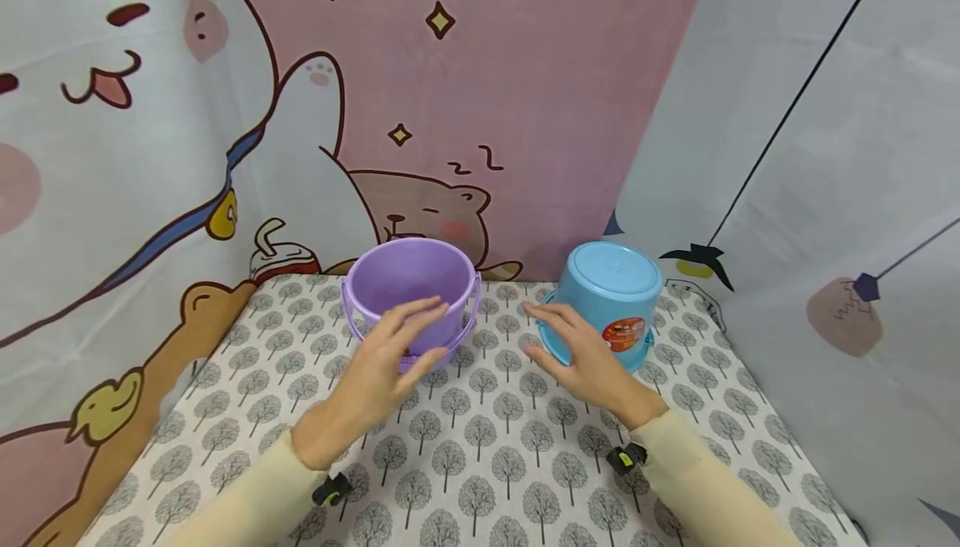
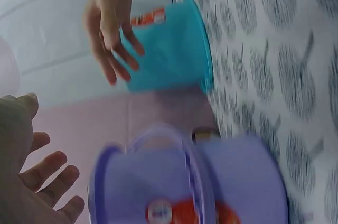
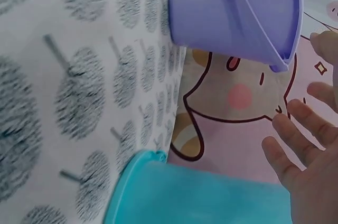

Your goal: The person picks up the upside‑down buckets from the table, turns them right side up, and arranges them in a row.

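Note:
An upright purple bucket (image 1: 412, 268) stands at the back left of the table, its mouth up and its handle hanging down the near side. To its right is a light blue bucket (image 1: 592, 305), turned upside down with its base on top and a red label on its side. My left hand (image 1: 378, 372) hovers in front of the purple bucket, fingers spread and holding nothing. Before the blue bucket, my right hand (image 1: 577, 355) is raised with relaxed fingers, also holding nothing. In the left wrist view the purple bucket (image 2: 243, 176) shows a red label.
A cloth printed with grey trees (image 1: 480, 464) covers the table. Behind it hangs a pink cartoon backdrop (image 1: 525, 72), and a pale curtain (image 1: 825, 155) runs along the right side. Dark wrist cameras sit under both sleeves.

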### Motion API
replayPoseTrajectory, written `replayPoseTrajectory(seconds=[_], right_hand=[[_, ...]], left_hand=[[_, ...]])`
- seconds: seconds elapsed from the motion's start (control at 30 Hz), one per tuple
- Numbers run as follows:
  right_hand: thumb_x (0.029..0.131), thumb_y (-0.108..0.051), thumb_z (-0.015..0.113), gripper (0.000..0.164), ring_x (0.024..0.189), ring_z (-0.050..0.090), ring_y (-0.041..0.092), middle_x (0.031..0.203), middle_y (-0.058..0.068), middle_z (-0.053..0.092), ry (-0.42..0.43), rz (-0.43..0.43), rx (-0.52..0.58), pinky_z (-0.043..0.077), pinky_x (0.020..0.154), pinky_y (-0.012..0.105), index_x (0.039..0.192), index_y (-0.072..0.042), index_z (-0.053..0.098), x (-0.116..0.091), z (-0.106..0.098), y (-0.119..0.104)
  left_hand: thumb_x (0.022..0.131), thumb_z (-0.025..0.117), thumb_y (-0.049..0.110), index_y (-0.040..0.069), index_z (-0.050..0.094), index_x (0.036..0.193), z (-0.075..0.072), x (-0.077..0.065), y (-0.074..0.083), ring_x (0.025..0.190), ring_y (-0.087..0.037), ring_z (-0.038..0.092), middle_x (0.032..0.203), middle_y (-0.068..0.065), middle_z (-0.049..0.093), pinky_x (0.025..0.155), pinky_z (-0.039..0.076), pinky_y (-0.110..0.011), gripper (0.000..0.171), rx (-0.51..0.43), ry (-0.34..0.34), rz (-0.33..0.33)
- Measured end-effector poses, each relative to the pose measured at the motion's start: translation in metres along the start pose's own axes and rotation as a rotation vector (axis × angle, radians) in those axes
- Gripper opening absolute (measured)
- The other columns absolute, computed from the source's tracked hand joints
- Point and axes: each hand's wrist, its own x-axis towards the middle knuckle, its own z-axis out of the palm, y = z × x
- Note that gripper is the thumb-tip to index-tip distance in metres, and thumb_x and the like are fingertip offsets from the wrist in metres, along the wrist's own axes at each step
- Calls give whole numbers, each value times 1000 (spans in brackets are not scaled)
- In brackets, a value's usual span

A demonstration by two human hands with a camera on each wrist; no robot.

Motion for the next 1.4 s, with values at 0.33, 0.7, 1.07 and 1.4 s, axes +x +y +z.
replayPoseTrajectory(seconds=[0.33, 0.7, 1.07, 1.4], right_hand=[[107, -21, 87, 60, 150, 69, 36, 161, 6, 69, -4, 25, -56, 64, 121, 65, 164, -17, 67, -33, -13, 10], [104, -15, 89, 47, 137, 76, 47, 148, 11, 78, 0, 73, -115, 67, 108, 75, 150, -11, 77, -66, -35, 34], [103, -15, 91, 43, 133, 78, 45, 148, 12, 79, -4, 130, -162, 69, 105, 71, 145, -12, 81, -93, -49, 72], [102, -21, 94, 17, 114, 84, 39, 124, 4, 87, -19, 253, -203, 71, 96, 67, 118, -20, 88, -108, -72, 103]], left_hand=[[108, 84, 32, 13, 61, 169, 45, 4, 31, 160, -29, 62, 173, -8, 62, 136, 54, -51, 67, -27, -142, 37], [115, 71, 54, 20, 48, 178, 92, 14, 33, 169, -25, 52, 182, -3, 52, 141, 48, -50, 75, -76, -335, -138], [112, 74, 58, 23, 39, 183, 132, 33, 20, 171, -32, 49, 186, -6, 46, 138, 49, -62, 87, -101, -452, -278], [106, 84, 57, 20, 33, 185, 178, 47, 12, 157, -35, 61, 176, -16, 54, 131, 58, -60, 102, -142, -510, -398]])
